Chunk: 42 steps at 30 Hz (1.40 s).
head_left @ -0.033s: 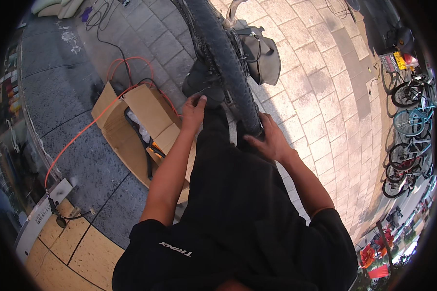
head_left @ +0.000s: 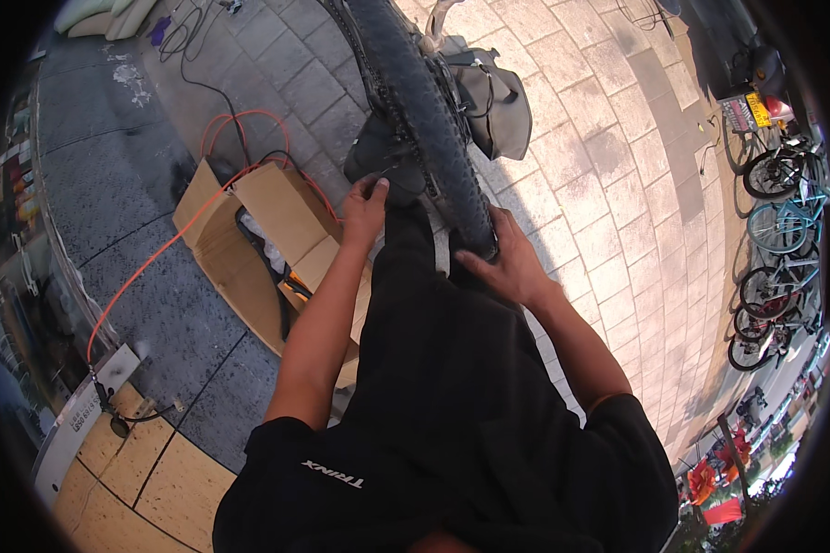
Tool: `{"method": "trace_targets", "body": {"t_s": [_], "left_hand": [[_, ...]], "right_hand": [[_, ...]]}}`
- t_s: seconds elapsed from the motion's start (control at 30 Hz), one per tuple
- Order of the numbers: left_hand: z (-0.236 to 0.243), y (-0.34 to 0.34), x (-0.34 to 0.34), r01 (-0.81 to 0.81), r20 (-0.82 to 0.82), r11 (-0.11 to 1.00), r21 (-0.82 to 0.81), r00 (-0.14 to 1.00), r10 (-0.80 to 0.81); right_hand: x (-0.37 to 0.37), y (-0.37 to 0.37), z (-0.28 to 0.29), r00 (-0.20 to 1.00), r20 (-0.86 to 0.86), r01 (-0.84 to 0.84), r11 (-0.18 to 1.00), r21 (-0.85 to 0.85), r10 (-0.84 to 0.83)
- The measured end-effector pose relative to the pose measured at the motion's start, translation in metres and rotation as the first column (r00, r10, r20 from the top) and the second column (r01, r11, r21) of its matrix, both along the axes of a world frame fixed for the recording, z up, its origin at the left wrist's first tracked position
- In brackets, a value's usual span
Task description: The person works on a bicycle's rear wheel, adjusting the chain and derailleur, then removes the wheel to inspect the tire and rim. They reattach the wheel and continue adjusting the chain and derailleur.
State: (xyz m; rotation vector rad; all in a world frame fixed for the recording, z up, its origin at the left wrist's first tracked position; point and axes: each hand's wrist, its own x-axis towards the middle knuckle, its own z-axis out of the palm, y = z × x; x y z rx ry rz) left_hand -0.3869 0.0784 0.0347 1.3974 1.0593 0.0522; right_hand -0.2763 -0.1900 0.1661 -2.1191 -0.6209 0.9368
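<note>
A bicycle with a black knobby tyre (head_left: pixel 424 115) stands upright between my legs and the upper edge. My right hand (head_left: pixel 507 258) is closed round the tyre's near end, thumb reaching to its left. My left hand (head_left: pixel 364 207) has curled fingers beside a dark, shoe-like shape (head_left: pixel 378 147) left of the tyre; what they hold, if anything, is hidden. A grey bag (head_left: pixel 493 106) with black straps sits against the bicycle's right side. My dark trousers (head_left: pixel 415 341) lie beneath both forearms.
An open cardboard box (head_left: pixel 221 249) with dark items lies at left, crossed by an orange hose (head_left: pixel 161 237) and near black cables (head_left: pixel 207 83). Several parked bicycles (head_left: pixel 775 230) line the right side near a dark scooter (head_left: pixel 761 78). Paving surrounds me.
</note>
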Motion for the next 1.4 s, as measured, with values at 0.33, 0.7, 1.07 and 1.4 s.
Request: {"method": "trace_targets", "body": {"t_s": [0.33, 0.7, 1.07, 1.4], "left_hand": [[-0.039, 0.029, 0.044, 0.078, -0.025, 0.971, 0.228, 0.997, -0.075], [-0.110, 0.075, 0.054, -0.049, 0.032, 0.988, -0.147, 0.998, 0.054], [-0.114, 0.072, 0.068, 0.071, -0.238, 0.997, 0.009, 0.969, -0.067], [-0.133, 0.080, 0.057, -0.181, -0.177, 0.954, -0.238, 0.974, 0.140]], "right_hand": [[0.025, 0.016, 0.010, 0.990, 0.124, -0.075, 0.996, 0.039, 0.070], [0.169, 0.081, -0.150, 0.737, 0.649, -0.161, 0.982, -0.100, 0.187], [0.154, 0.091, -0.214, 0.991, 0.126, 0.040, 0.999, 0.004, -0.041], [0.165, 0.114, -0.189, 0.801, 0.428, -0.315, 0.903, -0.291, 0.417]]}}
